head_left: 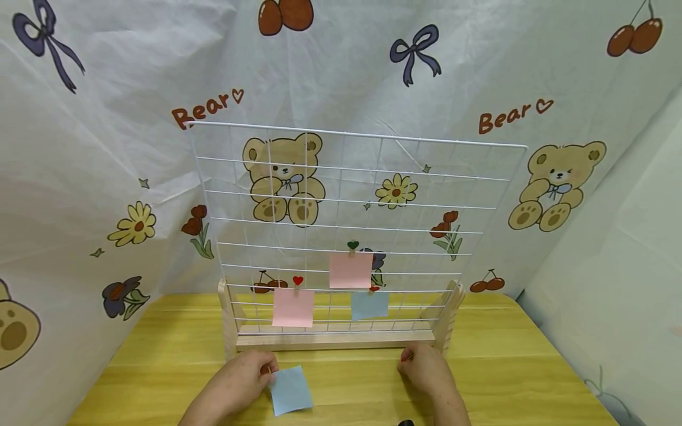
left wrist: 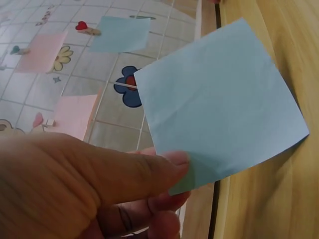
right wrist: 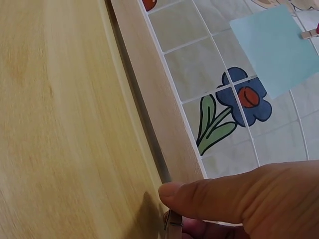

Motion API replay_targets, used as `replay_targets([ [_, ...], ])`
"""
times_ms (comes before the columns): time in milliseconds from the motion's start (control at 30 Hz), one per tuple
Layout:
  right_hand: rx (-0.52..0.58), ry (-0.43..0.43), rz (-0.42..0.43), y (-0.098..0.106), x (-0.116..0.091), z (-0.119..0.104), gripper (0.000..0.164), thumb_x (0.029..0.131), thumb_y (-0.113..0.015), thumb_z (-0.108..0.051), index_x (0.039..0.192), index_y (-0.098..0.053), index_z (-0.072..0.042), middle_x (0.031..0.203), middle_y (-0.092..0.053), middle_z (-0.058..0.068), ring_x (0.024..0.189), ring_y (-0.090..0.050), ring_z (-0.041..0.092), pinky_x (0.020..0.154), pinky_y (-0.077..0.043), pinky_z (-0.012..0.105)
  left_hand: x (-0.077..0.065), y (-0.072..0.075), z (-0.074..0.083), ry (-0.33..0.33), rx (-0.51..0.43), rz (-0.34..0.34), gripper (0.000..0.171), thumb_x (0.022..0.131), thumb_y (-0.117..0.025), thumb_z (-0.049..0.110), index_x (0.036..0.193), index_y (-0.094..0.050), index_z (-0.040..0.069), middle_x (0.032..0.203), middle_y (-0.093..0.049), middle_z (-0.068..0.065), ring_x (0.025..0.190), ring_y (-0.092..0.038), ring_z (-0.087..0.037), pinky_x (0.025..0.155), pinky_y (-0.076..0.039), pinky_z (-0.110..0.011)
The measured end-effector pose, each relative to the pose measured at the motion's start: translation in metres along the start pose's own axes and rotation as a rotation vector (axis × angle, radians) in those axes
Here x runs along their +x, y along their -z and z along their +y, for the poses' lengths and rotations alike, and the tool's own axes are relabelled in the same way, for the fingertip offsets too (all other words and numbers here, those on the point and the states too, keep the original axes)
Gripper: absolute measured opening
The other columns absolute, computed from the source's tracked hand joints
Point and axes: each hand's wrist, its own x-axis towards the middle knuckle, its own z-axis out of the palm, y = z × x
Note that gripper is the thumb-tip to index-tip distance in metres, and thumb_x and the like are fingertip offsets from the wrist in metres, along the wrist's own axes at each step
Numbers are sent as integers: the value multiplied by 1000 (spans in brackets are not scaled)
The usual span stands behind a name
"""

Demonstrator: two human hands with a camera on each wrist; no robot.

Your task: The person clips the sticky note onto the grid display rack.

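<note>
My left hand pinches a corner of a light blue paper square between thumb and fingers, low in front of the rack. In the left wrist view the paper square is flat and unfolded, tilted over the table. My right hand, by the right end of the rack's base, pinches a small wooden clothespin; most of the clip is hidden by the fingers. A white wire grid rack bears an upper pink square, a lower pink square and a blue square, each under a heart-topped clip.
The grid stands in a wooden base on a yellow wood-grain table. Behind hangs a white cloth printed with bears, bows and flowers. A small black object shows at the bottom edge, mostly cut off.
</note>
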Motion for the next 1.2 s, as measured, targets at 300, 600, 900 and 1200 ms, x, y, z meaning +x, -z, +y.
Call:
replay_targets([
  [300,14,6,9,0,2,2,12,83,-82,-13,84,-70,-13,76,-67,-3,68,-54,15,65,-47,36,-3,3,4,-41,1,12,17,92,-74,13,82,-65,24,84,-60,14,76,-48,-3,68,-44,-26],
  [600,14,5,10,0,1,0,12,83,-81,-13,85,-70,-12,76,-67,-3,67,-55,14,65,-47,35,-3,5,10,-35,-46,31,1,96,-70,17,95,-70,17,86,-62,11,74,-48,-3,64,-41,-23],
  [900,21,10,2,-1,2,0,11,84,-81,-13,86,-70,-12,77,-68,-3,67,-55,14,63,-47,34,-2,10,16,-21,-100,36,8,93,-74,15,98,-70,22,82,-61,10,69,-47,-4,58,-41,-22],
  [1200,19,14,-3,-2,3,1,10,84,-81,-13,86,-71,-11,77,-69,-2,68,-57,14,66,-49,36,-2,12,18,-59,-123,60,9,92,-75,14,97,-70,20,82,-62,10,70,-49,0,58,-43,-21],
])
